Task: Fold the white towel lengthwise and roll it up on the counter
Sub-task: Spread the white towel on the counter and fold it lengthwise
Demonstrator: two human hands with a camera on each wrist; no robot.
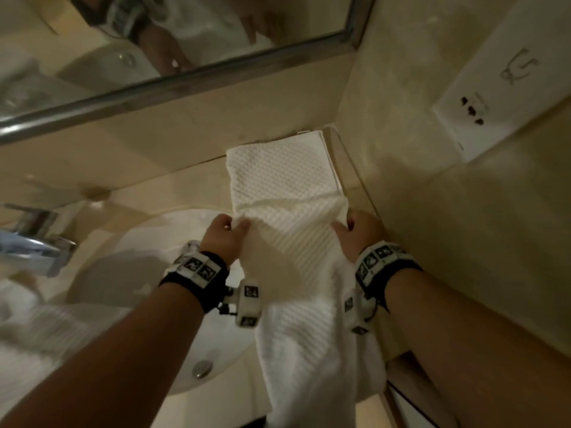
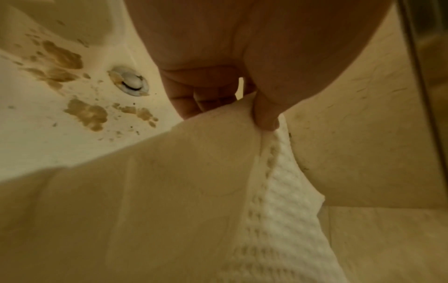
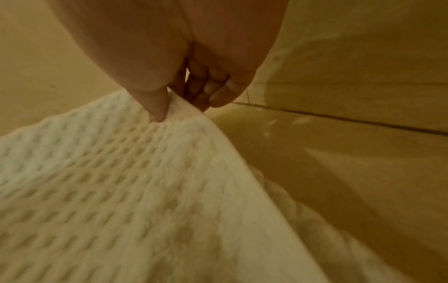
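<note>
A white waffle-weave towel [image 1: 284, 193] runs as a long strip from the back corner of the beige counter [image 1: 191, 180] toward me, and its near end hangs over the front edge. My left hand [image 1: 227, 231] pinches the strip's left edge, thumb on top, as the left wrist view shows: left hand [image 2: 244, 107], towel [image 2: 278, 191]. At the strip's right edge my right hand [image 1: 352, 225] pinches the cloth; the right wrist view shows that hand [image 3: 179, 103] with its thumb pressed on the towel [image 3: 121, 172]. Between the hands the cloth is lifted into a ridge.
A white sink basin [image 1: 173, 273] with a metal drain [image 1: 202, 369] lies left of the towel, a chrome faucet [image 1: 34, 239] beyond it. A mirror [image 1: 154, 41] hangs behind. The tiled wall on the right carries a socket plate [image 1: 500, 97]. More white cloth [image 1: 27, 322] lies at far left.
</note>
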